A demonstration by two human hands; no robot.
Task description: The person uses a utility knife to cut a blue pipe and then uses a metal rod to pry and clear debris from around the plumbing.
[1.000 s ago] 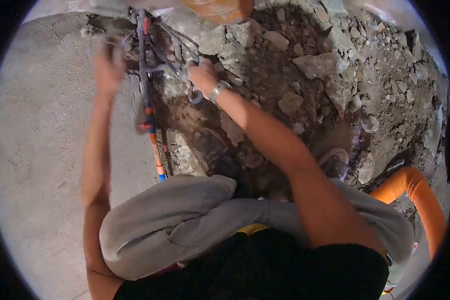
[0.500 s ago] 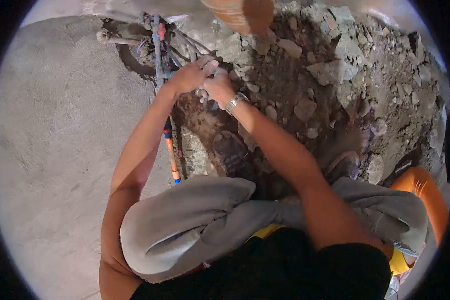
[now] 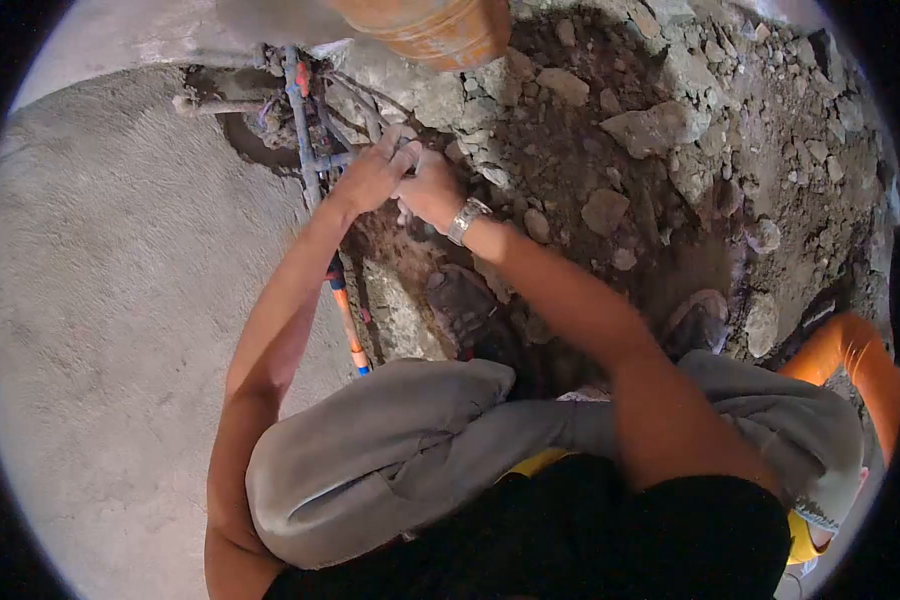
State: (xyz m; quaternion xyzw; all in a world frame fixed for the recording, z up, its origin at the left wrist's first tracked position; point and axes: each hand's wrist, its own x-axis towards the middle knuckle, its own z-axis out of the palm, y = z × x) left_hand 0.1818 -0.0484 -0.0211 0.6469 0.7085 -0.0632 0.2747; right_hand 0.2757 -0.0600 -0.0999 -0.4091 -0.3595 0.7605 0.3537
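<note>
My left hand [image 3: 372,180] and my right hand [image 3: 434,190], the right one with a metal-band watch [image 3: 467,218] at its wrist, meet above the trench. The fingers of both are closed in toward each other around something small that they mostly hide. Just left of them, a short grey branch pipe [image 3: 332,161] leads from a long grey pipe [image 3: 305,130] toward my left hand. Near the top of the long pipe is a red fitting [image 3: 302,78]. Thin dark pipes [image 3: 365,105] run behind my fingers. Lower down, an orange pipe section [image 3: 347,318] ends in a blue piece.
Broken rubble and soil [image 3: 590,150] cover the right side. A dirty orange bucket [image 3: 440,35] stands at the top. Smooth grey concrete [image 3: 140,280] spreads on the left. My dusty shoe [image 3: 462,308] is in the trench. A bent orange pipe [image 3: 855,350] lies at the right.
The view has shifted slightly, so more of the bucket shows. My hands stay together at the branch pipe, with the fingers slightly rearranged.
</note>
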